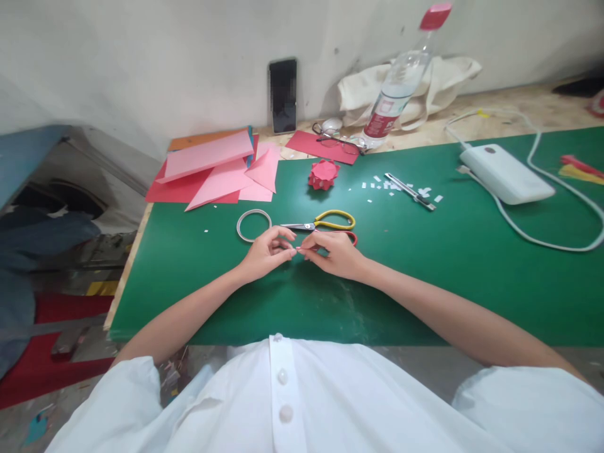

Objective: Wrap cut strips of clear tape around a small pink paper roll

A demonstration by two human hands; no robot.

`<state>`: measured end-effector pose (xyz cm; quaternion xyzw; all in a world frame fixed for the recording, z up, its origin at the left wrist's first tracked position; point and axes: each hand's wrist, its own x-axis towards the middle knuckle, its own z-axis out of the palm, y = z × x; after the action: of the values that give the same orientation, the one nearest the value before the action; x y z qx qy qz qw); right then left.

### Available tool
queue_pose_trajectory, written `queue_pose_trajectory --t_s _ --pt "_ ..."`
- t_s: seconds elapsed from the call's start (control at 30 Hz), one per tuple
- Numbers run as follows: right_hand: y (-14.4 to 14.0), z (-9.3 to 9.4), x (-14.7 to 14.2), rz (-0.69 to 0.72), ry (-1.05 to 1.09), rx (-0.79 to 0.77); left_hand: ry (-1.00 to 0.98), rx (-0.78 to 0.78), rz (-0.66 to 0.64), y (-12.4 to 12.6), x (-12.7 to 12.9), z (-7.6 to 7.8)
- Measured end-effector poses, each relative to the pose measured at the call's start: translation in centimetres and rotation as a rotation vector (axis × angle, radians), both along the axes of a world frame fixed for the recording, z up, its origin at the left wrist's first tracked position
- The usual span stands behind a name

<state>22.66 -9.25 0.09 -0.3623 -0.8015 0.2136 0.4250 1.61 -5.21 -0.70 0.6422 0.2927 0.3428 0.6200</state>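
Observation:
My left hand (pixel 268 251) and my right hand (pixel 333 253) meet fingertip to fingertip above the green mat (pixel 226 308). Between them is a tiny pinkish-red bit (pixel 298 249), too small to identify. The right thumb and fingers are pinched together on it; the left fingers curl in, with the thumb at its other side. Just behind the hands lie scissors (pixel 309 226) with one yellow and one red handle, partly covered by my right hand. A roll of narrow tape (pixel 239 228) lies beside my left hand. Farther back sits a spiky red paper ball (pixel 323 174).
Pink and red paper sheets (pixel 207 167) are piled at the back left. A utility knife (pixel 409 191) lies among white scraps. Behind it stand a bottle (pixel 394 94), glasses (pixel 337 141) and a phone (pixel 284 94) against the wall. A white power bank (pixel 507 174) with its cable lies right.

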Motion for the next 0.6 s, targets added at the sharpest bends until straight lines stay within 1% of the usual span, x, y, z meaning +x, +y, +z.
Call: queue_pose_trajectory --t_s 0.1,0.17,0.27,0.37,0.53,0.6 --pt "0.13 0.11 -0.05 -0.031 0.094 -0.070 0.044 0.150 0.084 -0.11 0.01 -0.06" --pt "0.12 0.07 -0.10 -0.026 0.131 -0.092 0.070 0.232 0.111 -0.19 0.00 0.03" --pt "0.04 -0.04 -0.17 -0.011 0.144 -0.083 0.059 0.272 0.127 -0.27 -0.08 0.20" --pt "0.01 -0.09 -0.21 -0.009 0.144 -0.086 0.050 0.218 0.139 -0.33 -0.18 0.34" --pt "0.03 -0.10 -0.26 -0.017 0.162 -0.111 0.022 0.008 0.124 -0.35 0.02 0.60" --pt "0.02 -0.17 -0.27 -0.023 0.157 -0.112 0.019 -0.046 0.104 -0.34 0.18 0.67"
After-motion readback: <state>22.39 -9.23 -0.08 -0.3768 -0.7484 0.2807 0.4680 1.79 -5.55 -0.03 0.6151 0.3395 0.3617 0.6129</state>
